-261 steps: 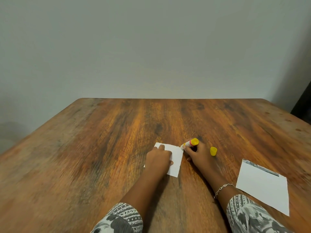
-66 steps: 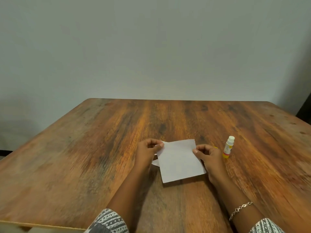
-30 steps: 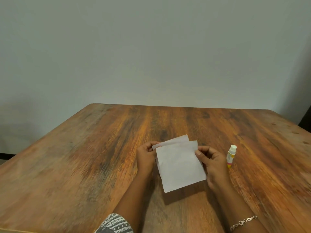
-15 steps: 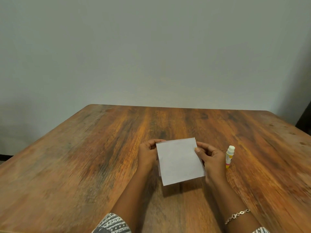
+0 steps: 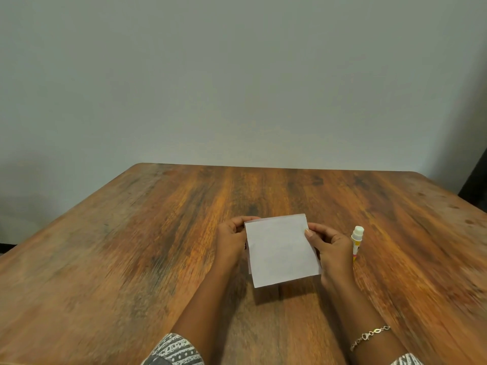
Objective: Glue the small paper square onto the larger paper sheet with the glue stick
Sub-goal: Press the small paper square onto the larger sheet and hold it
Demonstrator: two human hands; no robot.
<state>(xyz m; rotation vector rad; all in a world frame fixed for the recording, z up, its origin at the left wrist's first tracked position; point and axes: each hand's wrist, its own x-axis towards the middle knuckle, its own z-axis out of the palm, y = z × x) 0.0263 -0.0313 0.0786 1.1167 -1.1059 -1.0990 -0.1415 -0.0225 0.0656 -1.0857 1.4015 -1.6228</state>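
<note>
Left hand (image 5: 230, 241) and right hand (image 5: 330, 246) are each pinching an upper side edge of the white rectangular paper sheet (image 5: 280, 251), holding it between them, lifted off the brown wooden counter (image 5: 131, 259). Judging it light, floppy, crease-prone: edge pinches are suiting it. Uncapped white-and-yellow glue stick (image 5: 356, 241) is standing just right of the right hand
</note>
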